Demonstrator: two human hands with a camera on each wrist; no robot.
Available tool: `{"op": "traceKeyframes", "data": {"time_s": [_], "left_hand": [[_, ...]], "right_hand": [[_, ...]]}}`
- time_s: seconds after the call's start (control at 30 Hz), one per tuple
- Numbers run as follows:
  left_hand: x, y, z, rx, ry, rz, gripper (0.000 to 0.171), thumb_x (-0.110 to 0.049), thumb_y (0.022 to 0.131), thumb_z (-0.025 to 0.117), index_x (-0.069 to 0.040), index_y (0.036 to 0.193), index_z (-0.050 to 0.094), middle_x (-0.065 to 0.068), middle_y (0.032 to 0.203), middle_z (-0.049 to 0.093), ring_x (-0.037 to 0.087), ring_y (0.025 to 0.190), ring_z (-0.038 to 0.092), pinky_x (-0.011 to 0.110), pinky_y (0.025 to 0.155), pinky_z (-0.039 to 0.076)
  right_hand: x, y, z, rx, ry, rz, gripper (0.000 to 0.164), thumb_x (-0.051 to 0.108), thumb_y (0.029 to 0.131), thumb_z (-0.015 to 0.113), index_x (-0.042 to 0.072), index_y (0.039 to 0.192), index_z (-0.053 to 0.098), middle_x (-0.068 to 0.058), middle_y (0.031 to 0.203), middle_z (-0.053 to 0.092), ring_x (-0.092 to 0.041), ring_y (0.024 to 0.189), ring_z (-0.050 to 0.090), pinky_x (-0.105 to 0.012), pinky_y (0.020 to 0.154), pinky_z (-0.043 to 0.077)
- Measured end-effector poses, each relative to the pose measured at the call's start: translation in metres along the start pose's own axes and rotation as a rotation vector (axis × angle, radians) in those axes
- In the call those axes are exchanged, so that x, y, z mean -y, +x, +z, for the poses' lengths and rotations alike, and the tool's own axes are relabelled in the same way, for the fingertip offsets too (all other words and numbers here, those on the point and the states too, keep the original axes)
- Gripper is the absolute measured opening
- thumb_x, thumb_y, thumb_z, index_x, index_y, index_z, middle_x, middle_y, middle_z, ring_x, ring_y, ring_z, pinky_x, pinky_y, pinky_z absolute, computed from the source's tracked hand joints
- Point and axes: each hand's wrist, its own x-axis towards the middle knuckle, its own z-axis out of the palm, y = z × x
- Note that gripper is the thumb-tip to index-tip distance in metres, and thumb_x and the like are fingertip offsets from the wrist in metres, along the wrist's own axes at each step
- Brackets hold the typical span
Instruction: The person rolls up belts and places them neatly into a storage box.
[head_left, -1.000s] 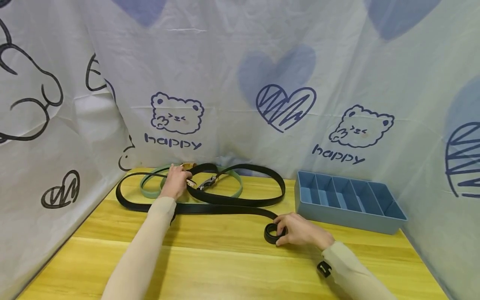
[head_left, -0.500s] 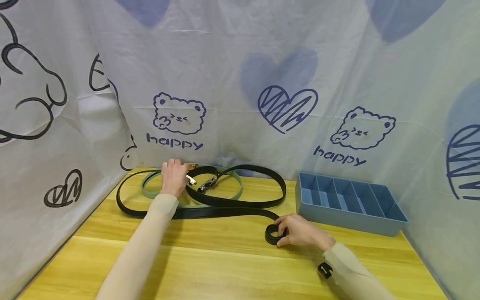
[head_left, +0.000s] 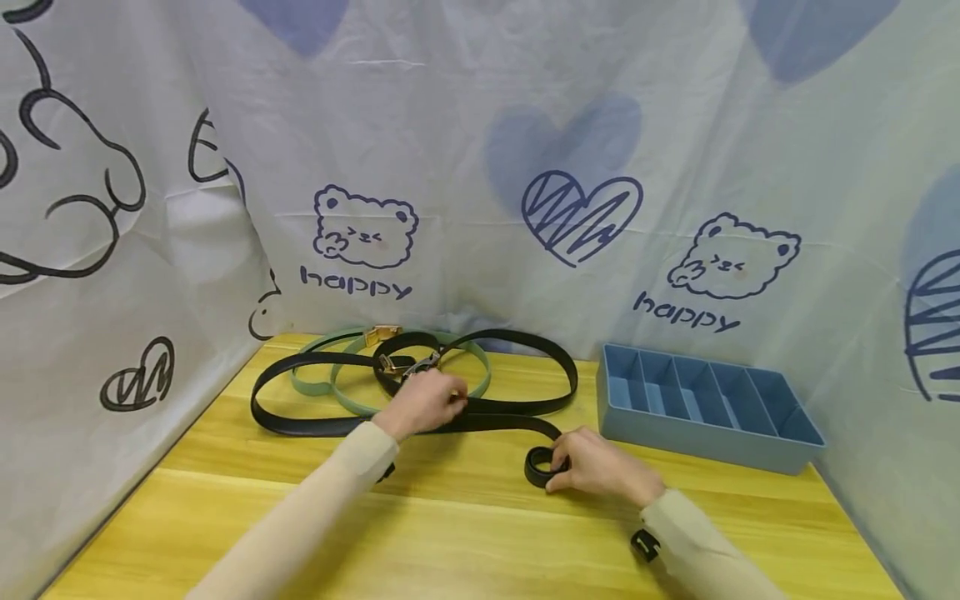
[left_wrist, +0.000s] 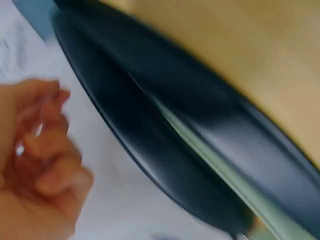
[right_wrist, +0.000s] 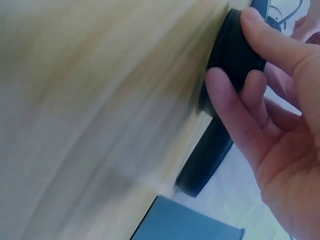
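Observation:
My right hand (head_left: 603,468) grips the small rolled end (head_left: 537,468) of a black belt. In the right wrist view, the thumb and fingers of the right hand (right_wrist: 280,115) pinch that black roll (right_wrist: 235,60). From the roll, the belt's strap (head_left: 300,427) runs left on edge, bends round and returns to a buckle (head_left: 393,363). My left hand (head_left: 423,402) hovers over the middle of the straps; in the left wrist view its fingers (left_wrist: 60,145) are loosely bent with nothing between them, apart from the blurred black straps (left_wrist: 150,145).
Behind lie a second black belt (head_left: 566,367) in a wide loop with a silver buckle (head_left: 423,364), and a green belt (head_left: 311,387) with a gold buckle (head_left: 382,334). A blue divided tray (head_left: 708,437) stands at the right. A printed curtain (head_left: 465,250) bounds the table.
My left hand has left the buckle area and moved right and nearer, over the straps. The unrolled belt's left bend has shifted slightly. The right hand keeps its hold on the roll.

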Motion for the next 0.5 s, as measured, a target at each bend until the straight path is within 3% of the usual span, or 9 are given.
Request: {"op": "traceKeyframes", "data": {"time_s": [0.1, 0.17, 0.23, 0.37, 0.5], "left_hand": [[-0.034, 0.002, 0.008, 0.175, -0.108, 0.162, 0.016, -0.022, 0.084, 0.064, -0.018, 0.099, 0.068, -0.01, 0.075, 0.061, 0.002, 0.061, 0.053, 0.023, 0.058, 0.045], [-0.053, 0.002, 0.012, 0.278, -0.166, 0.204, 0.023, -0.022, 0.084, 0.065, -0.017, 0.106, 0.066, -0.011, 0.072, 0.059, 0.001, 0.058, 0.052, 0.02, 0.056, 0.044], [-0.067, 0.001, 0.016, 0.332, -0.187, 0.222, 0.026, -0.023, 0.083, 0.066, -0.018, 0.109, 0.065, -0.013, 0.068, 0.056, -0.001, 0.054, 0.05, 0.017, 0.053, 0.042], [-0.085, 0.001, 0.025, 0.338, -0.178, 0.248, 0.03, -0.029, 0.081, 0.068, -0.02, 0.109, 0.065, -0.015, 0.066, 0.056, -0.003, 0.053, 0.049, 0.014, 0.052, 0.041], [-0.096, 0.0, 0.037, 0.286, -0.11, 0.311, 0.015, -0.027, 0.08, 0.069, -0.022, 0.094, 0.068, -0.015, 0.069, 0.057, -0.003, 0.055, 0.046, 0.014, 0.054, 0.039]], "right_hand": [[0.003, 0.002, 0.003, -0.004, 0.001, -0.003, 0.017, 0.041, 0.072, 0.074, 0.025, 0.069, 0.067, 0.018, 0.071, 0.058, 0.0, 0.06, 0.051, -0.021, 0.06, 0.043], [0.006, 0.002, 0.004, -0.026, -0.003, -0.014, 0.016, 0.039, 0.072, 0.074, 0.024, 0.068, 0.067, 0.018, 0.069, 0.058, 0.002, 0.057, 0.049, -0.02, 0.057, 0.042], [0.009, 0.003, 0.004, -0.045, -0.01, -0.019, 0.016, 0.037, 0.072, 0.075, 0.024, 0.067, 0.068, 0.017, 0.067, 0.059, 0.002, 0.055, 0.049, -0.02, 0.056, 0.042], [0.016, 0.005, 0.004, -0.062, -0.034, -0.016, 0.017, 0.037, 0.073, 0.074, 0.025, 0.065, 0.066, 0.018, 0.063, 0.058, 0.002, 0.052, 0.047, -0.02, 0.052, 0.04], [0.024, 0.008, 0.007, -0.075, -0.029, -0.012, 0.018, 0.034, 0.072, 0.076, 0.024, 0.061, 0.065, 0.018, 0.056, 0.053, 0.002, 0.046, 0.041, -0.018, 0.047, 0.035]]}}
